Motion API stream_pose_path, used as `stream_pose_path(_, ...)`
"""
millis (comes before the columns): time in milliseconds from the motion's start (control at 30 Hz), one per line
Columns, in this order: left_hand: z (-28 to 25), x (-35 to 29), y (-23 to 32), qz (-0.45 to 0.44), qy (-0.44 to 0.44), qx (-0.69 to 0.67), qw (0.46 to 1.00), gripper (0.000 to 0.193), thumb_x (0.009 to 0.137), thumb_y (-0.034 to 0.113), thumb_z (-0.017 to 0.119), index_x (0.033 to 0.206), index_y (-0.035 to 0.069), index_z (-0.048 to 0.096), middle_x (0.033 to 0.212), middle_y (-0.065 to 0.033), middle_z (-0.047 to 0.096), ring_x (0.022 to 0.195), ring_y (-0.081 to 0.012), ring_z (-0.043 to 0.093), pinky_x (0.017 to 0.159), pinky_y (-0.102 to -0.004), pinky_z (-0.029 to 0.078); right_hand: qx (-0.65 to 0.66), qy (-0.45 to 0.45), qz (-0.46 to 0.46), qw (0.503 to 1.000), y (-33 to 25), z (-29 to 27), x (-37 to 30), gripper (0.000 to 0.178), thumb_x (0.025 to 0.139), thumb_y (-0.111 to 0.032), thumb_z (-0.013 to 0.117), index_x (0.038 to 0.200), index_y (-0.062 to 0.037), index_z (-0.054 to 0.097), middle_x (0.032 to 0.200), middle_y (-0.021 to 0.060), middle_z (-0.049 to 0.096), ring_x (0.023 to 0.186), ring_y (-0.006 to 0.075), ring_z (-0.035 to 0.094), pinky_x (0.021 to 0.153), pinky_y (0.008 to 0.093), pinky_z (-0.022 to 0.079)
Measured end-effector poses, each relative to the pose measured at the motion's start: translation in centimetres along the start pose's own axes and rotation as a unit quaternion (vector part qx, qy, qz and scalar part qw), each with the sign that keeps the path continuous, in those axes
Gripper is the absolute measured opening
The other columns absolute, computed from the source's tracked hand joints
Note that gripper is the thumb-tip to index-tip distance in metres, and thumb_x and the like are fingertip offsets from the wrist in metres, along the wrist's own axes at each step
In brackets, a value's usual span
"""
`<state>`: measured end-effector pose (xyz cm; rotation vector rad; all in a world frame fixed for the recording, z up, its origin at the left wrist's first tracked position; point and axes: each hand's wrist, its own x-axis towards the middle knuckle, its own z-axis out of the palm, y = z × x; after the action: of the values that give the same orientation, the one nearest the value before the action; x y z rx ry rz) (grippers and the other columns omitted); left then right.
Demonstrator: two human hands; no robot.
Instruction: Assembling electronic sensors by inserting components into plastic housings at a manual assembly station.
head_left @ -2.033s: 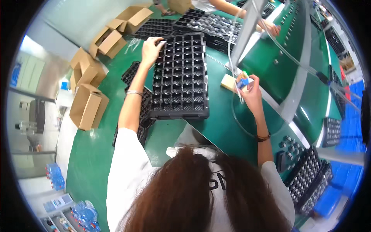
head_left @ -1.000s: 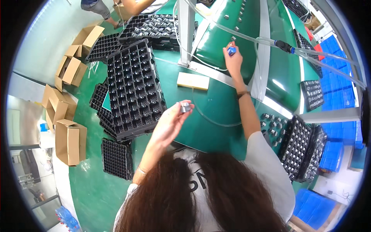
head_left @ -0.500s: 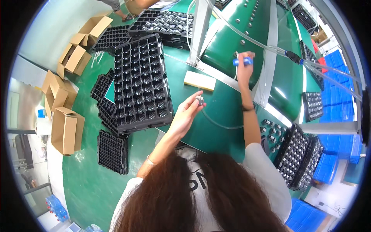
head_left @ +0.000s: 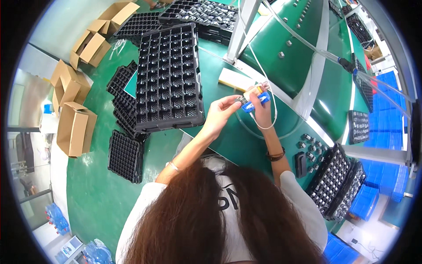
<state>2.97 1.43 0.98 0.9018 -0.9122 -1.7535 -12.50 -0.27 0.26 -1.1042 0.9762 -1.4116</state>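
My left hand [head_left: 217, 116] pinches a small metal part [head_left: 241, 100] between thumb and fingertips, above the green table. Close against it, my right hand [head_left: 263, 113] grips a blue hand tool [head_left: 256, 102] with a clear, yellowish upper end and a thin white hose running from it. The tool's tip is at the metal part; whether they touch I cannot tell. Just behind the hands lies a white block with a yellow edge [head_left: 235, 79], partly covered by the tool. A large black compartment tray [head_left: 200, 94] leans to the left of my left hand.
Loose metal parts [head_left: 310, 148], a black oblong object [head_left: 300, 164] and filled black trays [head_left: 329, 180] sit at the right. A green conveyor belt [head_left: 303, 66] carries small parts beyond a metal post [head_left: 242, 31]. Open cardboard boxes [head_left: 77, 130] line the left.
My right hand has come back from over the conveyor, toward me and to the left, bringing the blue tool up to the metal part. My left hand still pinches the part.
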Motion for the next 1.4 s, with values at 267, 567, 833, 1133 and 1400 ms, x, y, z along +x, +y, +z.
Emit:
stream_pose_path(267,-0.6,-0.8,0.5,0.001,-0.020,0.015,1.000,0.037,0.089,0.010,0.059,0.122,-0.004,0.053,0.111,-0.0060,0.061,0.098,-0.0081,0.054,0.090,-0.0227,0.041,-0.035,-0.093,-0.047,0.994,0.0,0.0,-0.5,0.015,0.085,-0.004,0.056,0.100,-0.0017,0.054,0.090,0.0033,0.058,0.082,0.0094,0.055,0.072,0.0221,0.045)
stream_pose_path(567,-0.8,-1.2,0.5,0.007,-0.012,0.061,0.998,0.042,0.089,0.013,0.058,0.127,-0.004,0.048,0.116,-0.0074,0.058,0.102,-0.0096,0.052,0.091,-0.0231,0.041,-0.062,-0.126,-0.045,0.989,-1.0,0.9,-0.6,0.014,0.086,-0.005,0.055,0.099,-0.0012,0.055,0.091,0.0035,0.057,0.082,0.0089,0.054,0.073,0.0217,0.043)
stream_pose_path(833,-3.3,-7.4,8.9,0.254,0.193,0.451,0.833,0.049,0.084,0.016,0.061,0.127,-0.001,0.044,0.121,-0.0155,0.051,0.109,-0.0273,0.051,0.094,-0.0355,0.040,-0.290,0.030,-0.083,0.953,-0.9,0.9,3.7,0.018,0.086,-0.016,0.061,0.091,0.0016,0.057,0.082,0.0093,0.060,0.075,0.0150,0.058,0.066,0.0294,0.045)
stream_pose_path(1133,-13.4,-9.1,10.5,0.035,0.399,0.696,0.595,0.040,0.091,0.031,0.050,0.118,0.002,0.050,0.108,-0.0191,0.057,0.099,-0.0342,0.057,0.086,-0.0409,0.045,-0.465,0.029,-0.148,0.872,2.7,0.8,6.2,0.031,0.079,-0.021,0.070,0.097,-0.0014,0.055,0.076,0.0152,0.062,0.070,0.0255,0.063,0.061,0.0347,0.047)
stream_pose_path(1400,-13.6,-8.6,11.3,0.119,0.396,0.642,0.646,0.024,0.091,0.021,0.053,0.094,-0.001,0.061,0.083,-0.0168,0.061,0.076,-0.0325,0.061,0.069,-0.0400,0.048,-0.398,0.003,-0.059,0.915,0.9,-0.7,4.8,0.056,0.073,-0.017,0.077,0.116,-0.0048,0.042,0.079,0.0029,0.054,0.067,0.0102,0.053,0.056,0.0251,0.041)
